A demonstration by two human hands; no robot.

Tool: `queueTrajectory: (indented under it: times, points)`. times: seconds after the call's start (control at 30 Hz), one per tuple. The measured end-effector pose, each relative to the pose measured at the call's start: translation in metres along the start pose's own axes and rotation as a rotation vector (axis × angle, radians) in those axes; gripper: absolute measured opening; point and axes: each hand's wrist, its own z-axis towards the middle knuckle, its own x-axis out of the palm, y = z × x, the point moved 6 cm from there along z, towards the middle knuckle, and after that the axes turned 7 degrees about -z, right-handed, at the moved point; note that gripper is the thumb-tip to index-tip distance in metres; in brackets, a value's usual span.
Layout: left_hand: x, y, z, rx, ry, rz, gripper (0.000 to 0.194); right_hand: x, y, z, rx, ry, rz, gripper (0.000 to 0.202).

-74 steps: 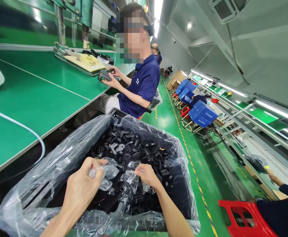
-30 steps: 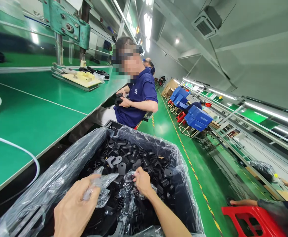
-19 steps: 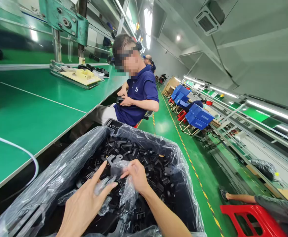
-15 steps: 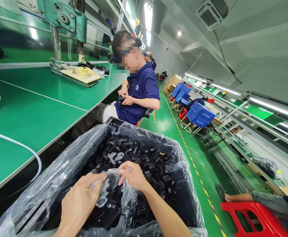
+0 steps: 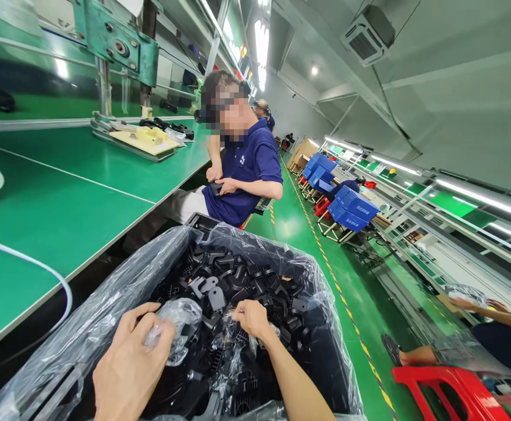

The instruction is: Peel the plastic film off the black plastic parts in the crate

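My left hand (image 5: 133,356) is closed around a crumpled clear plastic bag (image 5: 186,318); whether a part sits inside it I cannot tell. To its right, my right hand (image 5: 254,318) pinches another piece of clear plastic film (image 5: 233,356), which hangs down over the parts. Both hands are above a black bin (image 5: 325,351) lined with clear plastic. Inside lie many loose black plastic parts (image 5: 259,280), some with comb-like ribs. A few grey flat pieces (image 5: 215,295) rest on top of the pile.
On the left runs a green workbench (image 5: 62,199) with a green press (image 5: 119,47) and a yellow fixture (image 5: 145,139). A co-worker in a navy shirt (image 5: 251,164) sits beyond the bin. A red stool (image 5: 448,392) and another person's arm (image 5: 487,310) are at the right.
My hands have moved apart, and the plastic between them has separated. The co-worker at the right has reached in and holds a clear bag.
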Motion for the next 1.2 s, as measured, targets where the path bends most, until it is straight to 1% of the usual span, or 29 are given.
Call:
queueTrajectory:
  times: [0.03,0.1,0.17,0.2,0.3,0.37,0.4,0.43,0.47,0.5,0.53,0.6,0.63,0.67,0.73,0.83,0.9,1.0,1.1,1.2]
  points:
    - [0.001,-0.001,0.000,0.013,0.008,0.013,0.029,-0.011,0.001,-0.001,-0.017,-0.019,0.072,0.026]
    - [0.005,-0.003,-0.001,0.016,0.064,0.049,0.024,-0.030,0.007,-0.003,-0.064,-0.043,0.235,0.029]
    - [0.008,-0.004,-0.002,-0.017,0.137,0.070,0.021,-0.041,0.020,-0.006,-0.116,-0.058,0.396,0.029]
    - [0.010,-0.005,-0.002,-0.030,0.167,0.067,0.023,-0.043,0.029,-0.009,-0.140,-0.059,0.465,0.030]
    - [0.011,-0.009,-0.001,-0.034,0.189,0.005,0.035,-0.034,0.064,-0.019,-0.217,-0.020,0.613,0.037]
    - [0.014,-0.010,-0.001,-0.030,0.209,-0.034,0.054,-0.025,0.089,-0.028,-0.273,0.033,0.643,0.040]
    - [0.016,-0.010,-0.001,-0.017,0.234,-0.061,0.059,-0.021,0.099,-0.031,-0.299,0.063,0.632,0.040]
    - [0.018,-0.009,-0.001,-0.004,0.258,-0.087,0.056,-0.019,0.105,-0.033,-0.316,0.090,0.606,0.040]
    - [0.019,-0.007,0.000,0.001,0.274,-0.107,0.048,-0.019,0.108,-0.034,-0.319,0.108,0.563,0.039]
    - [0.017,-0.004,0.001,-0.011,0.267,-0.116,0.040,-0.020,0.105,-0.034,-0.304,0.110,0.503,0.036]
    - [0.014,-0.001,0.002,-0.038,0.234,-0.116,0.039,-0.022,0.098,-0.032,-0.274,0.096,0.427,0.033]
    - [0.004,0.008,0.004,-0.134,0.139,-0.087,0.047,-0.023,0.075,-0.029,-0.188,0.063,0.234,0.024]
    - [-0.001,0.011,0.005,-0.179,0.109,-0.079,0.050,-0.020,0.063,-0.029,-0.147,0.068,0.126,0.020]
    - [-0.004,0.013,0.005,-0.205,0.093,-0.074,0.051,-0.012,0.052,-0.030,-0.112,0.099,0.020,0.019]
    - [-0.006,0.010,0.005,-0.200,0.084,-0.059,0.048,0.011,0.034,-0.033,-0.051,0.179,-0.157,0.021]
    - [-0.003,0.004,0.003,-0.147,0.094,-0.026,0.048,0.044,0.022,-0.032,0.019,0.210,-0.316,0.026]
    - [0.000,0.001,0.001,-0.127,0.110,-0.018,0.049,0.056,0.020,-0.025,0.064,0.190,-0.374,0.033]
    - [0.002,0.000,0.001,-0.117,0.120,-0.011,0.050,0.061,0.018,-0.014,0.124,0.171,-0.404,0.038]
    - [0.000,0.000,0.002,-0.110,0.122,-0.006,0.051,0.062,0.013,-0.012,0.149,0.165,-0.381,0.035]
    - [-0.002,0.000,0.001,-0.092,0.123,-0.012,0.050,0.060,0.011,-0.019,0.133,0.134,-0.332,0.029]
